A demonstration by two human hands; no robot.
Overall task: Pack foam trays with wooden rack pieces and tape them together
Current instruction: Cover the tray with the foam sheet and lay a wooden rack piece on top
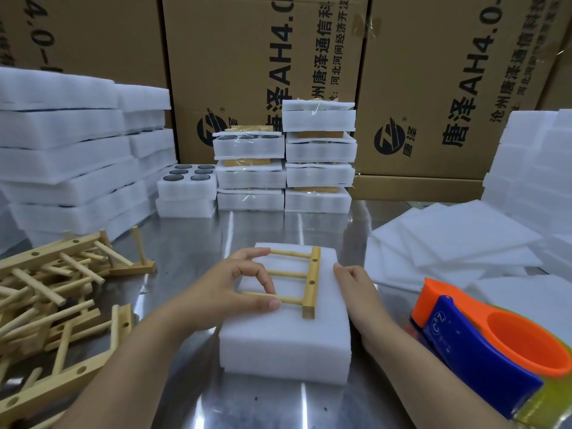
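Left hand (235, 286) gripped wooden rack piece (310, 283) by its dowels: thumb on nearest, forefinger on farthest, one finger hooked between. Piece lay flat atop foam tray (284, 339), crossbar toward right. Right hand (356, 287) flat against tray's right edge, fingers fairly straight (holding nothing). Tape dispenser (483, 339) just right of that forearm. Loose rack pieces (55, 289) heaped at left; taped packs (284, 168) stacked behind, all on steel table (247, 230).

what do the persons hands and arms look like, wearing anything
Both are bare: the left hand and the right hand have no gloves, rings or watch that show. The forearms are uncovered as far as the frame reaches, with no sleeve in view. The visible nails are short and unpainted.
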